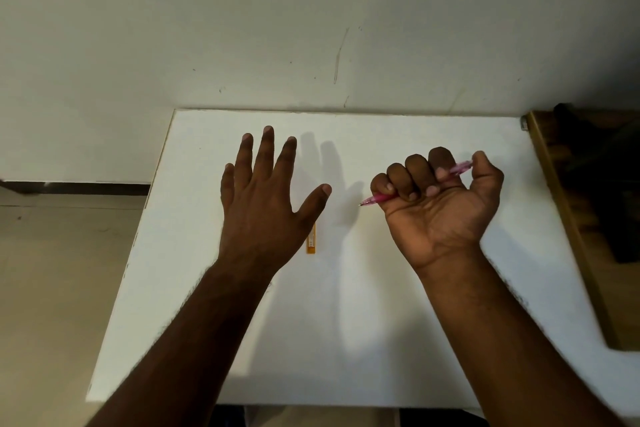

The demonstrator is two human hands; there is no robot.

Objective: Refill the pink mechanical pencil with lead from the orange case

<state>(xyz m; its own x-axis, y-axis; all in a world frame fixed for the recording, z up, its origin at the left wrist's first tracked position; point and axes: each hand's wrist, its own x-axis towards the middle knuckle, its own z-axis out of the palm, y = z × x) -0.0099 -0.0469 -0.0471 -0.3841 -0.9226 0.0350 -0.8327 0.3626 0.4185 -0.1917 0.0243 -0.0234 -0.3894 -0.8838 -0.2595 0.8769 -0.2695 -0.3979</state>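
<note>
Head: pencil (379, 198) in R fist (437, 199)

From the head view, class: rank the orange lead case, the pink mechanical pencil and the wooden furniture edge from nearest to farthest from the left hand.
1. Orange lead case: partly under the left hand, by the thumb.
2. Pink mechanical pencil: to the right, gripped in the right hand.
3. Wooden furniture edge: far right, beyond the table.

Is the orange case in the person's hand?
No, the orange case lies on the white table, partly under the open left hand.
</note>
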